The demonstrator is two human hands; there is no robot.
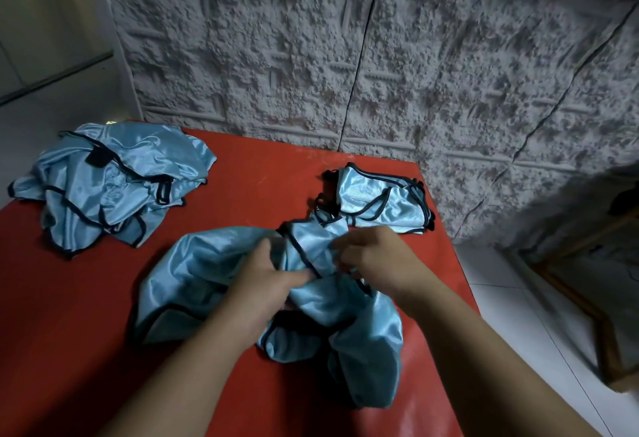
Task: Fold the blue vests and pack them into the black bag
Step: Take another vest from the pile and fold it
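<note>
1. Head view, position: the vest in hand (207,264) lies crumpled on the red table (69,333), near its front edge, between the loose pile of vests (110,184) at the far left corner and the folded stack (380,201) at the far right
2. Head view, hands: the left hand (266,284) grips a bunch of fabric at the middle of the vest; the right hand (377,260) pinches the cloth beside the dark trim (304,257), fingers curled
3. Head view, orientation: the long axis of the vest runs roughly left to right across the table, with a strap end pointing toward the folded stack and a lobe trailing toward the front edge; the exact neck and hem ends cannot be told
4. Head view, risks: the satin fabric probably slips, so a loose pinch may release the fold; the trailing lobe may slide off the front edge; a strap near the stack may snag and drag it out of shape
5. Head view, bag: no black bag is identifiable
</note>
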